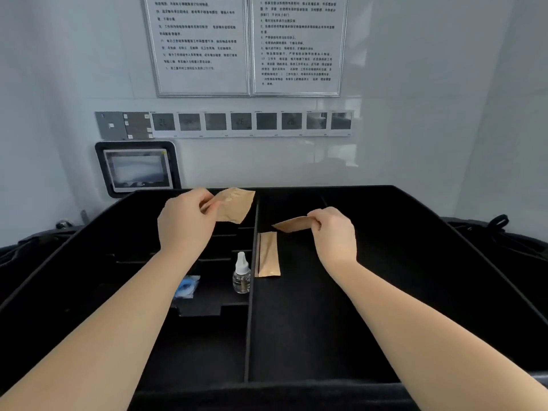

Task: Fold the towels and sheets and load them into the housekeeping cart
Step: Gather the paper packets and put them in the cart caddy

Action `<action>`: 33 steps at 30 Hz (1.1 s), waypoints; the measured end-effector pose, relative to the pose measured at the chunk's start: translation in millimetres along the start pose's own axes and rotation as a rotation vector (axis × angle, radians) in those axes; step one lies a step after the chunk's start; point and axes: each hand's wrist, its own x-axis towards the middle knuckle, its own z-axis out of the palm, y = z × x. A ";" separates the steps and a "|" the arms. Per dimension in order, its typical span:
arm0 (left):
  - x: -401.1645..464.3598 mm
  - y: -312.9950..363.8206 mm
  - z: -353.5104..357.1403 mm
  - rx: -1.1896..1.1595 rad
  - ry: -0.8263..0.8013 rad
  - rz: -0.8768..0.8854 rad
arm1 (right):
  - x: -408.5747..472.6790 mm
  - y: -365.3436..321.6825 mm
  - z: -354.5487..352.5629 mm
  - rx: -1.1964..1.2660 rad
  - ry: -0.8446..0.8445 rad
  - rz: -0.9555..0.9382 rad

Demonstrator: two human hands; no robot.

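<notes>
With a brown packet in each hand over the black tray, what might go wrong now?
1. The left hand and right hand pinch their packets only at an edge; either may slip and land in the wrong section.
2. The small bottle stands upright beside the divider; a lowered forearm may topple it.

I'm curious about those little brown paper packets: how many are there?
3: one packet pinched in the left hand, one held in the right hand, one lying in the cart tray. None seems hidden.
</notes>
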 end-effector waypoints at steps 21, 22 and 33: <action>-37.1 -28.9 24.7 -0.155 0.025 -0.092 | -32.7 10.8 61.3 -0.348 -0.951 -0.091; -36.9 -30.0 24.4 -0.155 0.017 -0.093 | -32.5 12.7 64.1 -0.360 -0.968 -0.098; -38.8 -30.6 22.3 -0.274 -0.050 -0.100 | -12.3 7.0 55.0 -0.127 -0.606 -0.125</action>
